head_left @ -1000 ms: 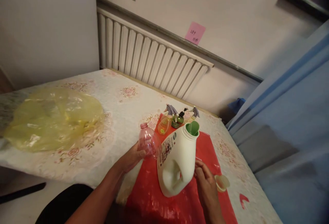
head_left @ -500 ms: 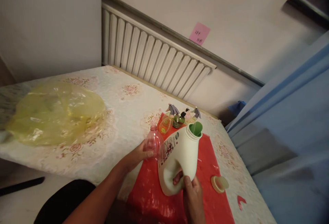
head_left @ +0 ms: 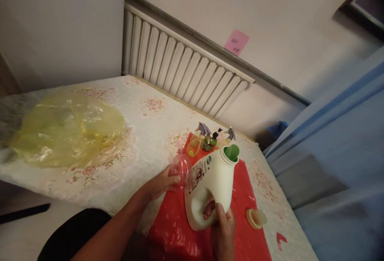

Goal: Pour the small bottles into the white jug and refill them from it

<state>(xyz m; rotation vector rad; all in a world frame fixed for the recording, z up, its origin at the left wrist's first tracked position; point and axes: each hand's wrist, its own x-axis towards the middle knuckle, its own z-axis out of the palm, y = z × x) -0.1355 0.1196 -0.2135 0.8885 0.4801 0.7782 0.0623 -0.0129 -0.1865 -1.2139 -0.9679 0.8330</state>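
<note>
Here, right fingers [head_left: 222,214] grip around the jug handle [head_left: 223,191], left fingers [head_left: 173,180] around the pink bottle [head_left: 181,166].

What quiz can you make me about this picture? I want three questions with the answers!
1. Which hand grips the cream detergent jug?
2. True or false: the left hand holds a pinkish see-through bottle.
3. Where does the yellow plastic bag lie?
a) on the radiator
b) on the floral tablecloth
c) on the red plastic sheet

Key: 1. the right hand; 2. true; 3. b
</note>
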